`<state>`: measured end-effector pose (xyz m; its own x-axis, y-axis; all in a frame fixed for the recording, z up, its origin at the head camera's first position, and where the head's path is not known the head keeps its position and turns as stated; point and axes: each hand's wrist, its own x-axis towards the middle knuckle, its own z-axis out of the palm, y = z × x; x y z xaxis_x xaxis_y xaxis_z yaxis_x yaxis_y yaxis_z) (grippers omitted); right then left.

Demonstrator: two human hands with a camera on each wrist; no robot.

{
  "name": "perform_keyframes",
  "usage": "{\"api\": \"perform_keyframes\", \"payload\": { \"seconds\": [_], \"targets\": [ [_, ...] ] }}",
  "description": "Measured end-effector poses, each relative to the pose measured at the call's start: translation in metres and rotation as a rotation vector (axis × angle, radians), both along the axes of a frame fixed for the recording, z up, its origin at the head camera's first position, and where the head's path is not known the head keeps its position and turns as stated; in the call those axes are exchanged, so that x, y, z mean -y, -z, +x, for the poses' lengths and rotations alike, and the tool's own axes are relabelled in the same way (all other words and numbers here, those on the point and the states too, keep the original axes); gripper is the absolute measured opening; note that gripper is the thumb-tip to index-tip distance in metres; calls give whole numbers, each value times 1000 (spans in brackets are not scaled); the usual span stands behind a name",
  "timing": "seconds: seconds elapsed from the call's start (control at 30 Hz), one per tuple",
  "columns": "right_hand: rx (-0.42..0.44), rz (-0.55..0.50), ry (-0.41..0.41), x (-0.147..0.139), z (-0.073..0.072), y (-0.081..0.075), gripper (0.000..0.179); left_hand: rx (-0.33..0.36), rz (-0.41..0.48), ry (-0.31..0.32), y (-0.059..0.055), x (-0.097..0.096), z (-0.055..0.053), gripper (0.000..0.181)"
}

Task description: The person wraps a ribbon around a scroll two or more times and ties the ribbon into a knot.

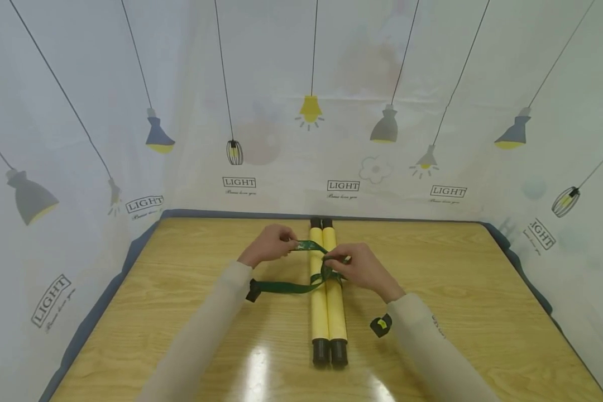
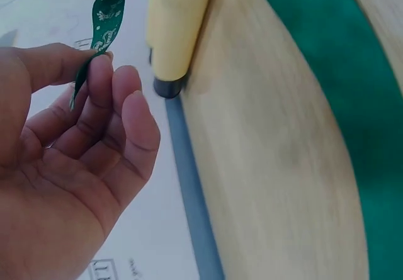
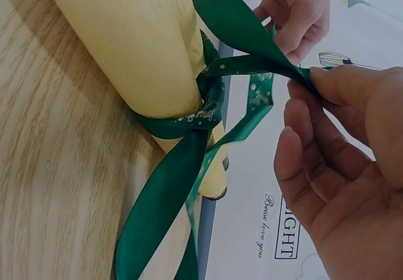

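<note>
Two yellow tubes [image 1: 336,312] with black end caps [image 1: 321,353] lie side by side on the table, pointing away from me. A green ribbon [image 1: 285,287] with white print is wrapped around them near the middle and knotted or crossed there. My left hand [image 1: 273,243] pinches one length of the ribbon [image 2: 108,17] between thumb and forefinger, left of the tubes. Just over the wrap, my right hand [image 1: 360,267] pinches a gathered fold of the ribbon [image 3: 236,16] with thumb and fingertips. Another length hangs down beside the tubes in the right wrist view.
A wood-grain table [image 1: 432,268] carries the tubes. White cloth [image 1: 276,72] printed with lamps stands behind and at both sides, with a blue-grey strip [image 1: 231,214] along the table's edge. Small black objects [image 1: 253,290] show near both sleeves.
</note>
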<state>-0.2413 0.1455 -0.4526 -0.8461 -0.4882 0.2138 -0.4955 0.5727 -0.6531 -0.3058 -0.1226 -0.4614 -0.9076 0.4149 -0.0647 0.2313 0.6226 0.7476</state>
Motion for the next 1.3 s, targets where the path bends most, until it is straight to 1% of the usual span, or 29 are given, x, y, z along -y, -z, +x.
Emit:
{"api": "perform_keyframes", "payload": {
  "seconds": [0.13, 0.2, 0.3, 0.43, 0.57, 0.7, 0.83, 0.93, 1.03, 1.13, 1.3],
  "targets": [
    [6, 12, 22, 0, -1, 0, 15, -19, 9, 16, -6, 11, 8, 19],
    [-3, 17, 26, -1, -1, 1, 15, -26, 14, 31, -9, 16, 13, 20],
    [-15, 15, 28, -1, -1, 1, 16, -31, 16, 53, -14, 21, 25, 22],
    [-29, 12, 30, 0, -2, 2, 17, -22, 11, 73, -20, 24, 44, 19],
    [-39, 12, 35, 0, -2, 3, 17, -32, 15, 122, -25, 23, 61, 17],
    [-39, 8, 36, 1, -3, 3, 17, -46, 67, 186, -28, 17, 78, 19],
    [-32, 11, 48, 2, -5, 4, 17, -47, 102, 244, -33, 6, 96, 19],
    [-30, 13, 56, 3, -6, 5, 17, -44, 103, 290, -33, -6, 109, 18],
    [-29, 9, 56, 3, -7, 5, 17, -43, 103, 341, -29, -19, 119, 18],
    [-27, 3, 46, 3, -7, 5, 17, -56, 103, 380, -23, -33, 127, 16],
    [-29, -5, 27, 4, -7, 4, 17, -42, 134, 437, -6, -54, 136, 14]
  ]
}}
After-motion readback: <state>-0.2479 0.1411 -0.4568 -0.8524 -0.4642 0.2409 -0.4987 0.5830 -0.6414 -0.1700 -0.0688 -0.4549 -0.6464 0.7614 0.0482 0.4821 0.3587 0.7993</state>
